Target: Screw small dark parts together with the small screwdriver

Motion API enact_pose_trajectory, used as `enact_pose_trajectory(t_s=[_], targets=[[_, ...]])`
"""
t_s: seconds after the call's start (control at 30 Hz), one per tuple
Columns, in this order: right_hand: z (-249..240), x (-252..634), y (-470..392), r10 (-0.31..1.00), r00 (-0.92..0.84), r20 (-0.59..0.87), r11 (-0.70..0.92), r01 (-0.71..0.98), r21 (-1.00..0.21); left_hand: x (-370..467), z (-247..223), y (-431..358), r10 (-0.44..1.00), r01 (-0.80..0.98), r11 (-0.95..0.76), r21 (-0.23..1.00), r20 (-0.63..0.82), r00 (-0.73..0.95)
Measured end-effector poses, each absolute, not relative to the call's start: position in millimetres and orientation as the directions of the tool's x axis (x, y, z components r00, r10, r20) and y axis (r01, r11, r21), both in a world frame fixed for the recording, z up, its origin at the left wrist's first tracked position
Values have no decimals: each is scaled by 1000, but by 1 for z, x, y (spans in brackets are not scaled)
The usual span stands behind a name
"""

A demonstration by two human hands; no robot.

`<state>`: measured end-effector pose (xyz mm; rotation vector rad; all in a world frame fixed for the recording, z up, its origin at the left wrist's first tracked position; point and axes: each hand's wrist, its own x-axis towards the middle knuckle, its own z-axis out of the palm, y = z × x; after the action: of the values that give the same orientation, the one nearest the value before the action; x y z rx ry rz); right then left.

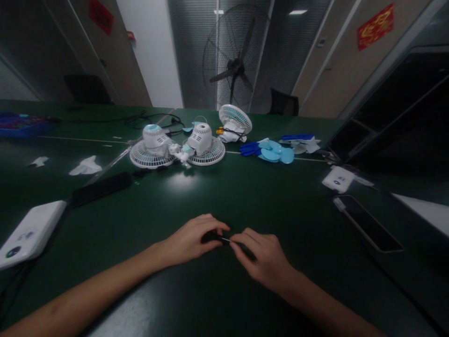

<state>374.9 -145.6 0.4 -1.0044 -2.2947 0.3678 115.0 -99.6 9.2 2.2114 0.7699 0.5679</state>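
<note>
Low over the green table, my right hand (264, 256) is closed around a small tool with a dark handle (247, 251) and a thin metal shaft, which looks like a screwdriver. Its shaft points left, toward the fingertips of my left hand (198, 238). The thumb and fingers of that left hand curl toward each other around something small and dark, too dim to make out. Whether the shaft touches it cannot be told.
Beyond my hands lie a white fan head (150, 157), a second fan head (206, 152) and a tilted fan (235, 122). Light blue fan blades (275, 152) and blue gloves (249, 149) are right of them. A phone (370, 222) lies at right, a white device (33, 231) at left.
</note>
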Motion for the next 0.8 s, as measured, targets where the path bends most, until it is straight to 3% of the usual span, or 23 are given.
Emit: enact_pose_trajectory(t_s=[0.4,0.53,0.8], targets=[[6,374,-146,774,-504,384,633,590,-502,95,28,-96,553,316,-620,718,114,825],[6,376,-145,777,-519,357,626,572,-531,62,19,-65,643,412,-629,659,143,753],[25,371,-155,746,-553,371,649,479,-591,-7,-4,-9,860,717,-509,476,253,443]])
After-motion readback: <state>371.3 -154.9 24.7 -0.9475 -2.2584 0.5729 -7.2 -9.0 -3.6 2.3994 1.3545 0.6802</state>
